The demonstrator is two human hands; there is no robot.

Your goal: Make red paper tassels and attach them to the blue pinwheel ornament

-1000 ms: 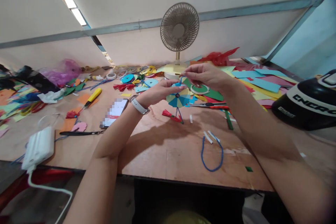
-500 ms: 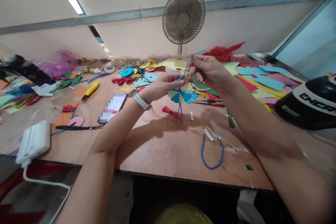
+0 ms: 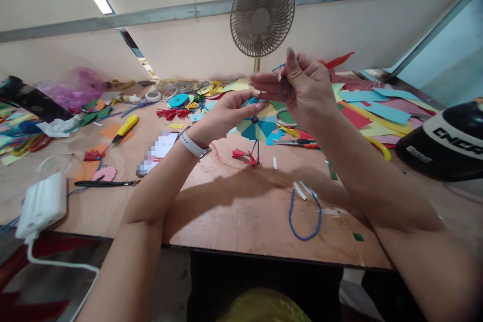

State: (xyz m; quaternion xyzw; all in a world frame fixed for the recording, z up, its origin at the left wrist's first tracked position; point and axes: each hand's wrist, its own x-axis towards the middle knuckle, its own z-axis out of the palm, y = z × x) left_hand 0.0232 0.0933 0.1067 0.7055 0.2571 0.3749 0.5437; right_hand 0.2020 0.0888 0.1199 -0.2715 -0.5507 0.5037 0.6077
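My left hand (image 3: 228, 114) pinches the top of a round fan-folded paper rosette (image 3: 260, 130) in light blue and pale yellow, with a dark bead at its centre. Below the rosette hangs a blue cord ending near a red paper tassel (image 3: 245, 154), close above the tabletop. To the right and slightly higher, my right hand (image 3: 304, 88) holds the blue cord (image 3: 278, 67) that comes up from the rosette; a bit of it shows past the thumb. How the cord runs between those fingers is partly hidden.
A loose blue cord loop (image 3: 306, 238) and white paper strips lie in front. Left are a phone (image 3: 157, 153), a yellow-handled tool (image 3: 126, 128) and a white power bank (image 3: 43, 206). A fan (image 3: 260, 17) stands behind; a black helmet-like object (image 3: 445, 143) sits right, near coloured paper.
My right hand has turned and moved slightly right and up, its thumb now raised and the cord gathered at its fingers. My left hand still holds the rosette; the tassel has swung a little.
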